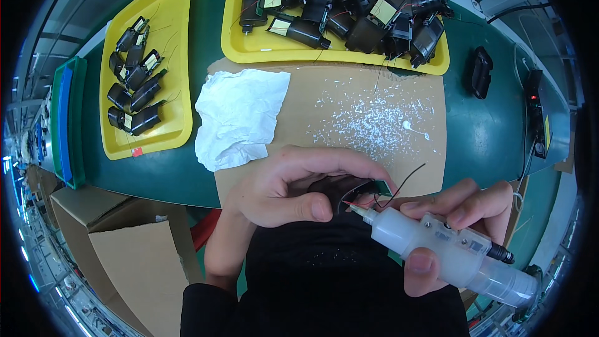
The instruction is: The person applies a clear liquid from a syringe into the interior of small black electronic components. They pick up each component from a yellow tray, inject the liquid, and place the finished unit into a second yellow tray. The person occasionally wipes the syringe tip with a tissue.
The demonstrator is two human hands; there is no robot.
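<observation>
1. Background: matte green worktop [465, 131] on my remote feed, bearing a flat brown cardboard sheet [306, 87].
2. Black curved plastic housing [334, 188], with a thin dark wire [409, 179] and a red one: raised at the worktop's near edge; left hand [281, 181] curled round it, thumb and fingers closed.
3. Translucent white cylindrical dispenser [399, 231]: pinched between right thumb and fingers, right hand [493, 209]. Narrow nozzle at the housing's open end; contact I cannot confirm.
4. Step, as I judge: dispensing near the wires. The next move calls for a firm left hold and fine nozzle aim.
5. Crumpled white tissue [243, 112]; scattered white flecks [374, 118] beside it.
6. Shallow yellow plastic trays, left [178, 75] and far [337, 56], holding similar black parts [146, 93].
</observation>
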